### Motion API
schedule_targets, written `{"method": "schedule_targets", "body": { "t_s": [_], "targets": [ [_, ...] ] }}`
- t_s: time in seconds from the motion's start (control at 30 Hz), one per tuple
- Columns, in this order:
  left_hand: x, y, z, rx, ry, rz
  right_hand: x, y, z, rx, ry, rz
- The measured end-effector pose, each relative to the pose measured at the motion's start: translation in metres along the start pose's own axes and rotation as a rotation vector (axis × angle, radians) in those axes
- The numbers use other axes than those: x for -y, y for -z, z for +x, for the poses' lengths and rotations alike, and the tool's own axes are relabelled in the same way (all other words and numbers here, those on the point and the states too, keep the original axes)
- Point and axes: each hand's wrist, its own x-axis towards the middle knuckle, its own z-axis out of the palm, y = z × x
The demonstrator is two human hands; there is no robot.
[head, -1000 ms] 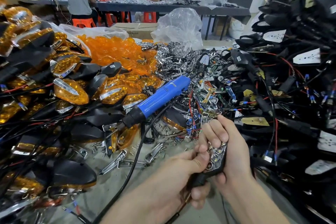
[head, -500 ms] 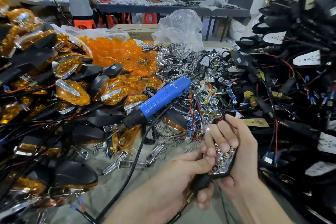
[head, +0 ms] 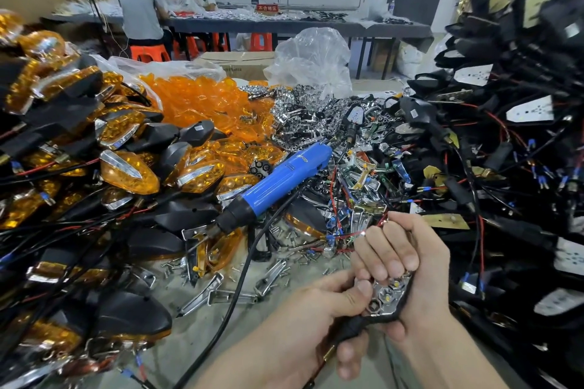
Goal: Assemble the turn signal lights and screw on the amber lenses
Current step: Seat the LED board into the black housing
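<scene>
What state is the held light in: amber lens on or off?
Off. The light shows its bare chrome inside and bulbs; no amber cover sits over them.

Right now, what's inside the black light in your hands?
A shiny chrome reflector with small LEDs sits inside the black light. The right hand covers its upper part, hiding the rest.

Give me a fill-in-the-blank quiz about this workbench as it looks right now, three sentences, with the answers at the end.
1. The body of the screwdriver is ____ in colour.
2. The left hand and the right hand both grip one turn signal, whose chrome face has no amber ____ on it yet.
3. The screwdriver is in ____ hand.

Missing words: blue; lens; neither.
</scene>
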Motion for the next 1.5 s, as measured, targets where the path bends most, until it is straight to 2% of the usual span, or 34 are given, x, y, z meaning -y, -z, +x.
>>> {"method": "schedule_targets", "body": {
  "t_s": [0.07, 0.13, 0.27, 0.33, 0.4, 0.47, 0.6, 0.73, 0.93, 1.13, 1.27, 1.37, 1.5],
  "targets": [
    [0.0, 0.001, 0.001, -0.035, -0.015, -0.048, -0.004, -0.002, 0.003, -0.016, -0.01, 0.029],
    [-0.002, 0.002, 0.005, -0.146, -0.078, -0.037, -0.009, -0.005, 0.005, -0.01, -0.041, 0.021],
    [-0.006, 0.011, 0.01, -0.49, -0.267, 0.418, -0.022, -0.009, 0.004, 0.014, -0.193, -0.283],
    [-0.007, 0.016, 0.008, -0.501, -0.298, 0.632, -0.027, -0.01, 0.006, -0.029, -0.146, -0.377],
    [-0.015, 0.019, 0.003, -0.494, -0.309, 0.895, -0.028, -0.01, 0.011, -0.07, -0.088, -0.341],
    [-0.035, 0.026, -0.006, -0.569, -0.358, 1.135, -0.024, -0.008, 0.017, -0.101, -0.06, -0.222],
    [-0.094, 0.051, -0.011, -0.887, -0.481, 1.223, -0.015, 0.001, 0.021, -0.11, -0.059, -0.147],
    [-0.14, 0.088, 0.019, -1.03, -0.436, 1.487, -0.01, 0.006, 0.025, -0.116, -0.084, -0.144],
    [-0.165, 0.124, 0.072, -0.975, -0.253, 1.746, -0.005, 0.005, 0.029, -0.072, -0.086, -0.012],
    [-0.172, 0.144, 0.099, -0.934, -0.008, 1.92, -0.002, 0.008, 0.036, -0.027, -0.128, 0.077],
    [-0.173, 0.146, 0.108, -0.961, 0.035, 2.112, 0.0, 0.01, 0.039, -0.009, -0.132, 0.098],
    [-0.176, 0.143, 0.102, -1.027, -0.056, 2.011, 0.0, 0.012, 0.038, 0.003, -0.134, 0.106],
    [-0.179, 0.122, 0.082, -1.161, -0.364, 1.687, 0.0, 0.015, 0.036, 0.047, -0.108, 0.082]
  ]
}}
